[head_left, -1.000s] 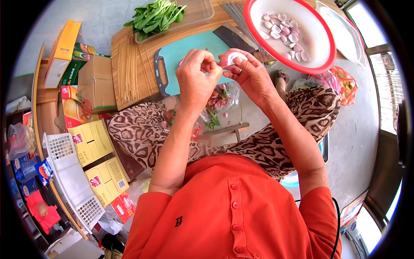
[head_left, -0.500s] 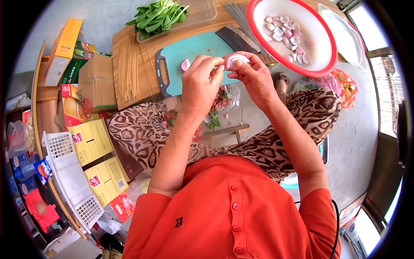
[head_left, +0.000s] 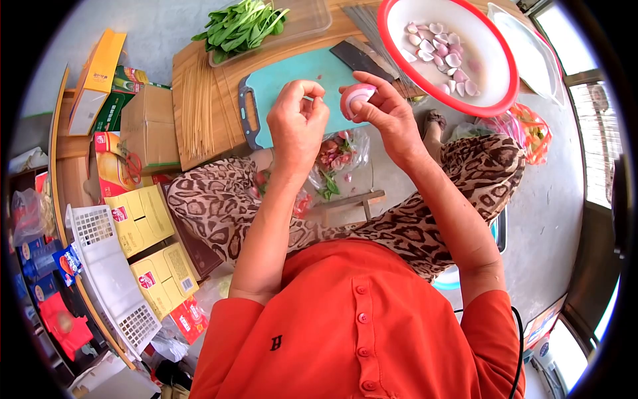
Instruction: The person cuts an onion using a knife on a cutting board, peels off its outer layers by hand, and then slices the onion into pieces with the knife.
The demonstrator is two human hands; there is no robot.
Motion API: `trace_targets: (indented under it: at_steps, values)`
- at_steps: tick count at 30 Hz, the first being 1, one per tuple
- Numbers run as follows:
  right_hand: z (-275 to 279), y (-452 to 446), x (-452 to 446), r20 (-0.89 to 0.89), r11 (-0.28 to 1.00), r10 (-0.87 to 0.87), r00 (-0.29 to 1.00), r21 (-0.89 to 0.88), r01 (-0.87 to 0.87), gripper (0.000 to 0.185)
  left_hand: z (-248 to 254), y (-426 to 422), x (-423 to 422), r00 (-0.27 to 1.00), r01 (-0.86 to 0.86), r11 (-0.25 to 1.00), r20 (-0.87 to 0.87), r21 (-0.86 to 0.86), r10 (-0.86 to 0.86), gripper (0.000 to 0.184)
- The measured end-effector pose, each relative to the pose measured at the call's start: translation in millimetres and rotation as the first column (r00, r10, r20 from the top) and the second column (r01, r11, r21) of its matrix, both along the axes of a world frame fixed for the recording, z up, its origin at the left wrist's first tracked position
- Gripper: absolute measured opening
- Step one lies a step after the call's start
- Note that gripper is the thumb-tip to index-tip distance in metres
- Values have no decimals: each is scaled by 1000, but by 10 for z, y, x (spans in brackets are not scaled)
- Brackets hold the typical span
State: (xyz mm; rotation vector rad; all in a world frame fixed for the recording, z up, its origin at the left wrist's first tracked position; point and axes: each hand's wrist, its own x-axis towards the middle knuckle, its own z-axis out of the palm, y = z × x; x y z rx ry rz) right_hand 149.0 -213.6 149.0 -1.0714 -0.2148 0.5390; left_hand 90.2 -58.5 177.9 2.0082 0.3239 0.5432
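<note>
A cut piece of red onion (head_left: 359, 97) with pale rings is held in my right hand (head_left: 389, 120), between the thumb and fingers. Over the turquoise cutting board (head_left: 264, 93), my left hand (head_left: 297, 123) is a little apart from the onion, its fingers curled with thumb and fingertips close together; whether anything small is between them is hidden. A dark knife blade (head_left: 359, 60) lies across the board's upper right corner. Several onion pieces (head_left: 454, 60) rest in the white bowl with a red rim (head_left: 512, 73) at the upper right.
Leafy greens (head_left: 242, 25) lie in a clear tray at the top. Wooden skewers (head_left: 198, 110) are on the table's left, metal skewers (head_left: 373, 25) near the bowl. Below the board, a plastic bag of scraps (head_left: 339, 156) sits by a small wooden stool (head_left: 349, 203). Cardboard boxes (head_left: 149, 126) stand left.
My left hand has moved left, away from the onion. My right hand has turned the onion piece, so that its outer side shows more.
</note>
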Motion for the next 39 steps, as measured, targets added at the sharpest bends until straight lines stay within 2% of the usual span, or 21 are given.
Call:
trace_targets:
  at_steps: [2, 4, 5, 7, 11, 14, 18, 21, 23, 24, 25, 26, 27, 28, 29, 31, 33, 35, 36, 38, 39]
  values:
    - [-2, -9, -20, 90, 999, -12, 996, -34, 15, 42, 65, -43, -15, 996, 56, 996, 62, 73, -61, 15]
    - [-11, -12, -21, 292, 964, -21, 956, -248, 97, 44, 152, -101, -32, 984, 127, 978, 105, 165, -145, 17]
    - [-9, -8, -14, 293, 964, -20, 956, -247, 97, 44, 165, -113, -28, 984, 126, 978, 106, 166, -145, 17]
    - [3, -19, -10, 534, 899, 34, 844, -385, 207, 43, 175, -141, -28, 977, 140, 958, 123, 252, -175, 16]
    - [64, -35, -52, 608, 839, 79, 790, -468, 277, 44, 154, -136, -29, 976, 137, 937, 120, 320, -184, 14]
    - [22, -51, -38, 698, 803, 125, 705, -488, 341, 46, 168, -115, -44, 979, 141, 923, 88, 359, -184, 11]
    - [51, -73, -69, 723, 799, 146, 675, -488, 350, 48, 191, -144, -24, 982, 131, 912, 72, 389, -172, 10]
    - [63, -44, -58, 673, 878, 97, 734, -405, 255, 49, 246, -180, 7, 988, 96, 950, 90, 296, -128, 12]
    - [54, -24, -55, 523, 955, 58, 850, -278, 106, 48, 221, -155, 5, 993, 68, 989, 89, 130, -80, 13]
    - [49, -30, -68, 520, 955, 58, 852, -279, 105, 48, 178, -121, 6, 995, 57, 996, 75, 67, -62, 10]
    - [47, -37, -57, 399, 973, 96, 912, -232, -1, 48, 142, -86, 6, 995, 57, 996, 75, 67, -62, 10]
    - [45, -44, -45, 275, 980, 144, 951, -169, -100, 48, 112, -53, 2, 998, 56, 996, 31, -69, -54, 8]
    - [44, -54, -38, 274, 980, 145, 951, -170, -100, 48, 108, -28, -7, 999, 47, 978, -15, -204, -51, 6]
    - [47, -64, -28, 171, 983, 166, 971, -105, -150, 50, 146, -13, -20, 996, 76, 905, -13, -418, -89, 1]
    - [52, -66, -20, 68, 981, 193, 979, -36, -191, 52, 143, 22, -21, 996, 75, 905, -13, -418, -89, 1]
    - [64, -59, -15, 76, 984, 178, 981, -23, -176, 51, 136, 77, -12, 989, 113, 716, 8, -689, -148, 3]
    - [63, -49, -14, 83, 987, 161, 983, -11, -161, 50, 167, 52, -23, 987, 129, 696, 25, -706, -158, 5]
    - [37, -38, -24, 116, 994, 111, 987, -36, -108, 52, 196, -29, -26, 989, 121, 895, -21, -429, -144, 8]
    - [12, -37, -27, 114, 993, 113, 987, -37, -110, 52, 216, -70, -36, 990, 119, 895, -23, -430, -142, 8]
    - [-33, -37, -22, 242, 992, 97, 966, -105, -73, 49, 253, -136, -49, 990, 129, 991, 44, 41, -131, 14]
    - [-35, -33, -25, 240, 992, 97, 966, -105, -74, 49, 257, -146, -48, 991, 129, 991, 43, 40, -130, 14]
